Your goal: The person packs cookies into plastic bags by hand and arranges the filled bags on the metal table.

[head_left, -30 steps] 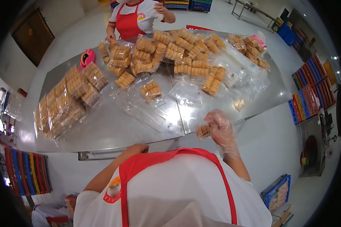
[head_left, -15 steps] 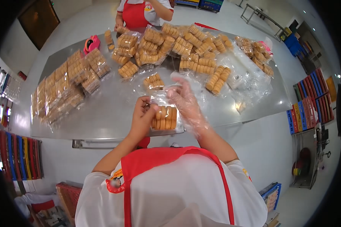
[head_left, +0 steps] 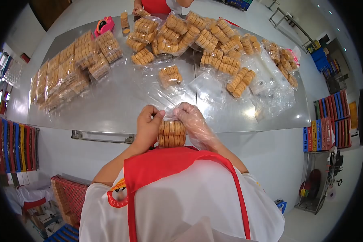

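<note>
A clear bag of round cookies (head_left: 172, 134) hangs in front of my red apron, its cookies in two rows. My left hand (head_left: 150, 123), bare, pinches the bag's top edge at one side. At the other side my right hand (head_left: 192, 122), in a clear plastic glove, grips the same edge with bent fingers. Beyond my hands a smaller cookie pack (head_left: 170, 76) lies on the metal table (head_left: 121, 97), with loose clear plastic bags (head_left: 209, 86) beside it.
Filled packs (head_left: 60, 74) are stacked at the table's left. More packs (head_left: 177, 34) are heaped at the far side, near a pink tape dispenser (head_left: 104, 26). A co-worker (head_left: 156, 6) in a red apron stands across the table. Colored crates (head_left: 330, 109) are at the right.
The held bag has come closer to my apron. My right hand has moved down from above the bag and now pinches its top edge. The view has tilted downward.
</note>
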A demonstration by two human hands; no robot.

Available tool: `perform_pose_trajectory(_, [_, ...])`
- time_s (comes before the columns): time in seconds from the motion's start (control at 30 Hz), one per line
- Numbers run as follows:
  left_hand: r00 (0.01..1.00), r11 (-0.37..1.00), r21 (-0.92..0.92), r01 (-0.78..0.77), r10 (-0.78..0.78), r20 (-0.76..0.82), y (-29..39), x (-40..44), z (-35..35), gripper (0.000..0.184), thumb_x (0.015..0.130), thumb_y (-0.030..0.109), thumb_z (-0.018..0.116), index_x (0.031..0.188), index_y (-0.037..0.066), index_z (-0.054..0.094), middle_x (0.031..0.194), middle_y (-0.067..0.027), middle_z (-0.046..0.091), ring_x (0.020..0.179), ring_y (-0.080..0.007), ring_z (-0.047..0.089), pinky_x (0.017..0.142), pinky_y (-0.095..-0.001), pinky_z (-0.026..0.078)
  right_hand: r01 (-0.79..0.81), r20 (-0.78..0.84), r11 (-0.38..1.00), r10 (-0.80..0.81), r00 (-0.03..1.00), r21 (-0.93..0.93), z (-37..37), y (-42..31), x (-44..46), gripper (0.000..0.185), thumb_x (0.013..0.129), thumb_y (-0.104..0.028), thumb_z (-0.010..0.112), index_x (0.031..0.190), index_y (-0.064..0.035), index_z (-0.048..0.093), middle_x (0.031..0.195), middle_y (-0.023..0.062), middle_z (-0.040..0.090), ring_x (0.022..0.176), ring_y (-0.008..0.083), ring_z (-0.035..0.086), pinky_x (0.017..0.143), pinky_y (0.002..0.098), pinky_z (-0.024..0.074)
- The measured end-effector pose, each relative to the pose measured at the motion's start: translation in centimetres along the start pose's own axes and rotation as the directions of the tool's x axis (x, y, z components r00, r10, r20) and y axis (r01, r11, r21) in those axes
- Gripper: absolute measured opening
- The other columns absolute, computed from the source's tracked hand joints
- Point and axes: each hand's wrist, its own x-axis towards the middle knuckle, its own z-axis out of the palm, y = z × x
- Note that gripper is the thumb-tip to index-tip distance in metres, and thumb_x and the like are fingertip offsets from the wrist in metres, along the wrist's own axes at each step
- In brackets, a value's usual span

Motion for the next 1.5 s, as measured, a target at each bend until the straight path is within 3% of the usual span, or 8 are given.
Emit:
perform_pose_trajectory(0.13, [0.965,0.972,0.171,0.161,-0.191,0.177,2.3,1.2,-1.1,0.009,0.09,0.009,0.064,0.091,0.004,0.056,0.082,-0.0053,0.054,0.074,-0.0154,0.053,0.068,-0.0307,0.048,0.027,-0.048,0.998,-0.03,0.998,-0.057,-0.7,-0.3,0.3,0.017,0.098,-0.019,0.061,0.091,-0.0036,0.058,0.086,0.0057,0.063,0.078,0.0079,0.056,0.07,0.0263,0.0501])
perform_pose_trajectory(0.23, [0.847,0.635,-0.561,0.531,-0.373,0.379,0.8,0.9,-1.5,0.008,0.091,0.008,0.061,0.097,0.004,0.058,0.087,-0.0041,0.055,0.082,-0.0147,0.055,0.072,-0.0312,0.049,-0.024,-0.016,0.994,0.026,1.0,0.111,-1.2,0.4,0.1,0.017,0.098,-0.019,0.062,0.099,-0.0028,0.058,0.099,0.0106,0.067,0.079,0.0099,0.06,0.071,0.0277,0.0524])
perform_pose_trajectory(0.53, [0.83,0.671,-0.49,0.557,-0.42,0.368,-1.7,0.3,-1.6,0.014,0.09,0.003,0.059,0.103,0.004,0.06,0.096,-0.0016,0.061,0.086,-0.0146,0.06,0.08,-0.0328,0.051,-0.213,0.011,0.957,0.215,0.977,0.197,-1.2,-1.4,-2.7,0.021,0.099,-0.02,0.058,0.113,-0.0047,0.055,0.112,0.0097,0.066,0.101,0.0189,0.063,0.088,0.0368,0.054])
perform_pose_trajectory(0.63, [0.977,0.989,0.047,0.142,-0.147,0.153,-2.3,0.3,-1.0,0.012,0.091,0.006,0.062,0.103,0.003,0.061,0.095,-0.0015,0.061,0.085,-0.0149,0.06,0.081,-0.031,0.05,-0.12,0.027,0.972,0.117,0.993,0.204,-1.6,0.5,-1.7,0.015,0.098,-0.018,0.06,0.107,-0.0066,0.056,0.109,0.0086,0.066,0.099,0.0177,0.063,0.086,0.0357,0.0542])
perform_pose_trajectory(0.73, [0.997,0.993,-0.089,0.072,-0.071,0.015,-2.8,-0.3,0.1,0.014,0.092,0.007,0.06,0.104,0.002,0.058,0.094,-0.0048,0.059,0.089,-0.0134,0.055,0.084,-0.028,0.045,-0.036,-0.018,0.982,0.04,0.999,0.186,-1.4,1.2,-0.9,0.012,0.098,-0.018,0.06,0.102,-0.0072,0.056,0.111,0.009,0.065,0.099,0.0173,0.063,0.084,0.0356,0.0545])
perform_pose_trajectory(0.83, [0.902,0.525,-0.754,0.395,-0.376,0.211,-0.4,-1.0,0.8,0.016,0.093,0.008,0.059,0.108,0.003,0.056,0.093,-0.0038,0.061,0.084,-0.0131,0.058,0.079,-0.028,0.048,-0.072,0.014,0.967,0.071,0.997,0.245,-1.5,1.4,-0.9,0.014,0.099,-0.02,0.058,0.102,-0.0066,0.056,0.112,0.0095,0.065,0.098,0.0177,0.063,0.084,0.0355,0.0547])
perform_pose_trajectory(1.13, [0.936,0.811,-0.467,0.351,-0.323,0.143,-2.8,-1.5,0.8,0.011,0.093,0.006,0.056,0.102,0.002,0.056,0.094,-0.0078,0.061,0.086,-0.0143,0.059,0.079,-0.0288,0.05,-0.013,-0.044,0.997,0.017,0.999,0.082,-0.9,3.3,0.2,0.018,0.095,-0.018,0.062,0.101,-0.0014,0.06,0.106,0.0115,0.067,0.095,0.0188,0.064,0.088,0.0328,0.0528])
perform_pose_trajectory(1.5, [0.808,0.602,-0.566,0.563,-0.545,0.223,-1.3,-2.1,-0.5,0.019,0.085,-0.002,0.056,0.104,-0.004,0.061,0.098,-0.0123,0.064,0.091,-0.0211,0.062,0.084,-0.0347,0.053,-0.197,0.066,0.968,0.189,0.98,0.156,-0.9,3.0,-0.7,0.01,0.094,-0.011,0.061,0.1,-0.0038,0.063,0.11,0.0097,0.067,0.095,0.0177,0.064,0.088,0.0353,0.0529])
